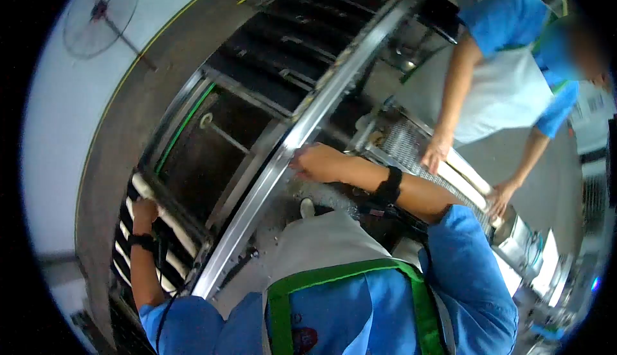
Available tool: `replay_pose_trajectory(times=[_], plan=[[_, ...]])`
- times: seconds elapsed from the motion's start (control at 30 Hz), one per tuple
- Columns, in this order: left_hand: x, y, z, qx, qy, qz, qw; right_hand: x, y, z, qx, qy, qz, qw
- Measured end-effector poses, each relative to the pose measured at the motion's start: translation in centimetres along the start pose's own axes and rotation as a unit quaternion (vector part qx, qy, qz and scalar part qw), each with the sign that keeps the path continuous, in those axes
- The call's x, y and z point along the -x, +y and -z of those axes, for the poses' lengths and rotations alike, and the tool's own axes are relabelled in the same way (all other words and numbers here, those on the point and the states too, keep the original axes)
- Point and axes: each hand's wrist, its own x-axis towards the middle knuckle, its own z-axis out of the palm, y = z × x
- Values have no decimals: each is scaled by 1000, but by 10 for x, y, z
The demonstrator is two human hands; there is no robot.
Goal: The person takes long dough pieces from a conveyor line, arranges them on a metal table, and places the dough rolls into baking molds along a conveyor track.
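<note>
My left hand (145, 211) is at the left, closed over the far end of a long pale dough strip (173, 227) in a dark slotted tray. Its fingertips are partly hidden against the dough. Several more pale strips (124, 252) lie in the slots beside and beneath my left forearm. My right hand (317, 163) is at the inner edge of a long metal rail (257, 191), fingers curled downward and slightly blurred. Whatever those fingers hold, if anything, is hidden. Black bands circle both of my wrists.
Dark slotted trays (283, 49) continue along the conveyor frame beyond an open section with a rod (225, 132). At right, a co-worker in a white apron (488, 91) handles long dough strips (466, 178) over a perforated metal surface (402, 141). A fan (101, 11) stands at upper left.
</note>
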Motion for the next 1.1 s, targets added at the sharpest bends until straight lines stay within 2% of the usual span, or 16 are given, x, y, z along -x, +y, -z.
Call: replay_pose_trajectory(times=[0.07,0.1,0.13,0.23,0.33,0.4,0.43,0.47,0.53,0.63,0.73,0.9,0.97,1.0,1.07,1.1], plan=[[19,19,60,21,37,97,994,55,16,14,-51,29,-74,996],[2,21,63,57,132,102,984,82,25,12,-88,53,-115,988],[-4,32,88,51,147,89,984,111,32,13,-87,54,-154,983],[5,106,185,130,400,-76,904,203,60,-12,-107,94,-264,954],[18,196,243,178,435,-231,852,293,46,-44,-132,139,-387,902],[45,252,271,230,413,-350,809,350,29,-74,-99,208,-424,876],[66,277,286,207,364,-384,823,374,19,-96,-111,265,-462,839],[53,298,275,187,392,-416,799,390,-1,-106,-91,284,-511,806],[85,345,289,226,329,-507,764,429,-35,-139,-31,316,-616,721],[125,408,303,204,316,-581,722,488,-63,-213,-43,312,-708,632],[184,444,323,181,235,-640,709,522,-112,-250,-91,259,-790,549],[227,481,326,118,174,-706,676,568,-169,-299,-151,304,-812,476],[234,490,325,118,150,-722,665,590,-185,-320,-166,282,-879,347],[232,493,323,115,149,-721,666,597,-191,-322,-169,282,-878,347],[228,495,315,155,132,-717,666,609,-199,-319,-212,301,-893,260],[226,495,312,157,131,-714,670,611,-197,-317,-219,307,-888,262]])
